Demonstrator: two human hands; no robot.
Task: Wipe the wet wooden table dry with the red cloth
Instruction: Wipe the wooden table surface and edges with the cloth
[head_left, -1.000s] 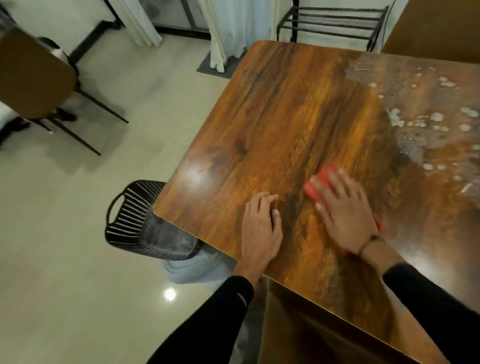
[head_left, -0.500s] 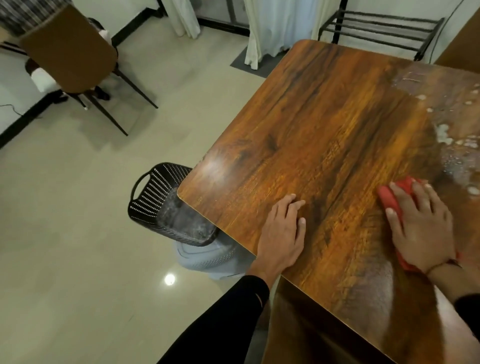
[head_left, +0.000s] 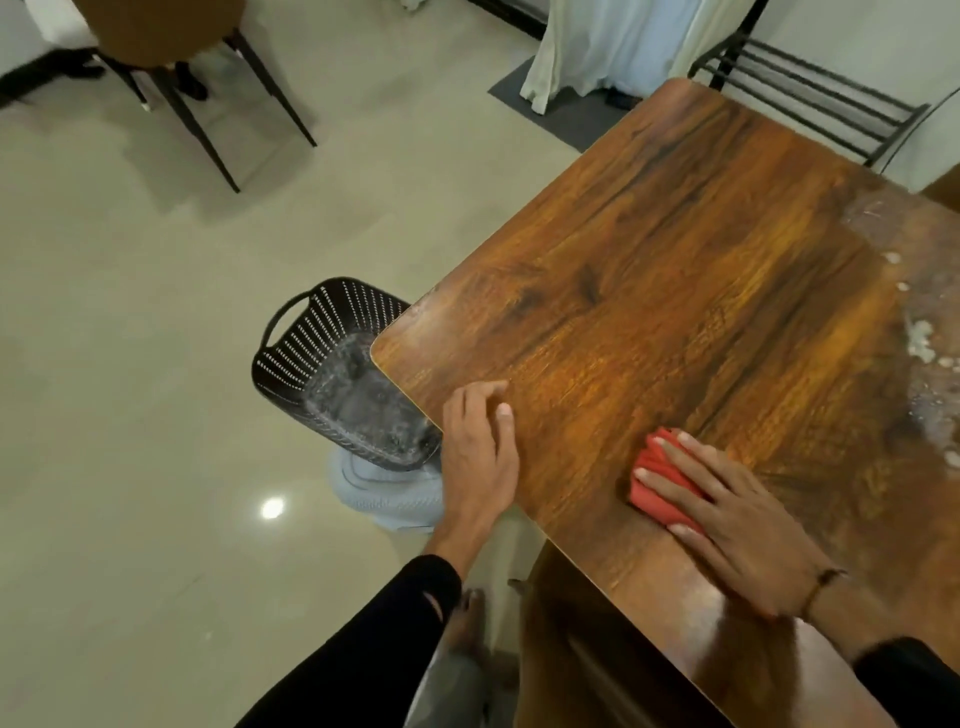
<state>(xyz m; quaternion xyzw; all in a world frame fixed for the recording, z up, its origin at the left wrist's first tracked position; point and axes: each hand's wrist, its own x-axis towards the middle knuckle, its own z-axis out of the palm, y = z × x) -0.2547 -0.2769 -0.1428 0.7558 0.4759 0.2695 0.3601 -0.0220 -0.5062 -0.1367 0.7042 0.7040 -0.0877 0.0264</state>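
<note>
A black basket (head_left: 332, 364) is sitting on the floor beside the worktop (head_left: 675, 291) corner; my left hand (head_left: 480, 452) is resting there, fingers relaxed, holding nothing; my right hand (head_left: 737, 525) is pressing straight fingers on the red cloth (head_left: 657, 486) near the front edge; water (head_left: 930, 384) is lying far right.

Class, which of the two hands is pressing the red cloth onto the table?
The right hand, fingers spread flat over the red cloth; the left hand rests bare near the table corner.

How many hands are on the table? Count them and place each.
2. The left hand rests at the table's near edge by the corner; the right hand presses the red cloth.
</note>
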